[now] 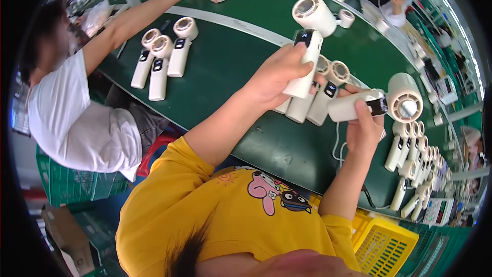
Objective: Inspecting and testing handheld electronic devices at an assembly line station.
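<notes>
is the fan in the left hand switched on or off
On, at least its display: the small dark screen on the white handheld fan in the left hand is lit. Blade motion cannot be told.

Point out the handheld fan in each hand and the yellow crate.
Left-hand fan [313, 15], head view, on its round white head.
Right-hand fan [405, 103], head view, on its round head's rim.
Yellow crate [392, 243], head view, on its perforated side wall.
</notes>
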The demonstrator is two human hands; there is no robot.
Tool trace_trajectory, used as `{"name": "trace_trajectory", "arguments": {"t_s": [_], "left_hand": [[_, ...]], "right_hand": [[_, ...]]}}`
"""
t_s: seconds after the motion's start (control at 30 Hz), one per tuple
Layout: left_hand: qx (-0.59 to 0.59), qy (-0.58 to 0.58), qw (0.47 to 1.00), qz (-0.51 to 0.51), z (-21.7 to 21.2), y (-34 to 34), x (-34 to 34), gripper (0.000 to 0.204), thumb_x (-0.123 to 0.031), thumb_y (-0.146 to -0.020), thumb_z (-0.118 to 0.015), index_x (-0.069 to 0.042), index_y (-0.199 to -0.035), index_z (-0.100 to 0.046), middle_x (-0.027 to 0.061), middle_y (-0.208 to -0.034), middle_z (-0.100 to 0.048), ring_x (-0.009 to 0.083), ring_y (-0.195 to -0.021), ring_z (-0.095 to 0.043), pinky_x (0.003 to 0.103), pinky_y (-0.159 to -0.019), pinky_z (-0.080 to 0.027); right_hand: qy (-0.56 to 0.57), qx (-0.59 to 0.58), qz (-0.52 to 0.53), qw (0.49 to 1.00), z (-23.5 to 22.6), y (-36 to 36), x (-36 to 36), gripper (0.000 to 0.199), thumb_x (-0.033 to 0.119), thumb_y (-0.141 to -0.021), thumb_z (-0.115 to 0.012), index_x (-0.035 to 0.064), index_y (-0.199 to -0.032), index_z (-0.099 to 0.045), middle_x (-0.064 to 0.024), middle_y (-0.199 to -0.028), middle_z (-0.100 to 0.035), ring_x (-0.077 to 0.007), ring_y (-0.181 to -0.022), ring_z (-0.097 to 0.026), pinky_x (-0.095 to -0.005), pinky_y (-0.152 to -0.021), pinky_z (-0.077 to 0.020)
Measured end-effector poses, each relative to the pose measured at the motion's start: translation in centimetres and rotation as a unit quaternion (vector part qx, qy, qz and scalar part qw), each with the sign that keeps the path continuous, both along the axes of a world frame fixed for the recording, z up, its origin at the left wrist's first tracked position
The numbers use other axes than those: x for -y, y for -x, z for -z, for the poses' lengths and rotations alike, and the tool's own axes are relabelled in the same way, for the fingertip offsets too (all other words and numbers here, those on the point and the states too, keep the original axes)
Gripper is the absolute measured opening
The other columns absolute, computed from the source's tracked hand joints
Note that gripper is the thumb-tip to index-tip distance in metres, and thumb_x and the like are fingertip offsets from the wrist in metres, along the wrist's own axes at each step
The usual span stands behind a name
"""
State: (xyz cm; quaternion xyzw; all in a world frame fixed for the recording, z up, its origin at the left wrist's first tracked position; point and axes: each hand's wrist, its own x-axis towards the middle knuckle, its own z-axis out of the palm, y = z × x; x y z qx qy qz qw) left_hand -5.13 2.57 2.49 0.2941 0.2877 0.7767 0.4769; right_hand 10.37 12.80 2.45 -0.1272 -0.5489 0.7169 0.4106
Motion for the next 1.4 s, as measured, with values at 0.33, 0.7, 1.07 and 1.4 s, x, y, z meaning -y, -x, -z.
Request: {"name": "trace_trajectory", "arguments": {"t_s": [0.33,0.7,1.07,1.4], "left_hand": [[0.01,-0.027,0.999,-0.04,-0.4,-0.8,0.6,0.045,0.006,-0.072,-0.038,0.001,-0.115,-0.031,0.0188,-0.096,-0.051,0.0254,-0.066,-0.054,0.031,-0.055,-0.045],[-0.102,-0.031,0.994,-0.032,-1.0,-2.1,1.2,0.05,0.007,-0.07,-0.035,-0.001,-0.119,-0.029,0.0203,-0.096,-0.053,0.0246,-0.065,-0.054,0.033,-0.059,-0.045],[-0.15,-0.027,0.988,0.006,1.0,-2.8,0.5,0.051,0.0,-0.071,-0.041,0.0,-0.12,-0.028,0.0208,-0.098,-0.053,0.0235,-0.067,-0.053,0.03,-0.059,-0.044],[-0.142,-0.021,0.99,-0.002,0.8,-3.2,0.6,0.049,-0.001,-0.072,-0.041,0.0,-0.119,-0.029,0.0196,-0.098,-0.053,0.0222,-0.069,-0.053,0.028,-0.057,-0.045]], "right_hand": [[0.015,0.095,-0.061,0.993,1.1,0.8,1.0,0.034,0.008,-0.077,-0.059,-0.002,-0.106,-0.043,-0.0144,-0.078,-0.058,-0.0213,-0.068,-0.057,-0.0264,-0.06,-0.0464],[0.055,0.055,-0.015,0.997,0.5,1.1,1.6,0.037,0.019,-0.082,-0.051,-0.0044,-0.109,-0.044,-0.0158,-0.082,-0.056,-0.0214,-0.064,-0.056,-0.0279,-0.06,-0.0468],[0.023,-0.022,-0.11,0.993,0.8,0.4,0.8,0.034,0.005,-0.08,-0.045,-0.002,-0.112,-0.035,-0.0158,-0.084,-0.054,-0.0214,-0.066,-0.054,-0.032,-0.059,-0.0474],[0.029,-0.061,-0.151,0.986,1.0,0.6,0.7,0.036,0.001,-0.079,-0.043,-0.0002,-0.114,-0.033,-0.0174,-0.086,-0.052,-0.0229,-0.062,-0.054,-0.0336,-0.054,-0.0476]]}}
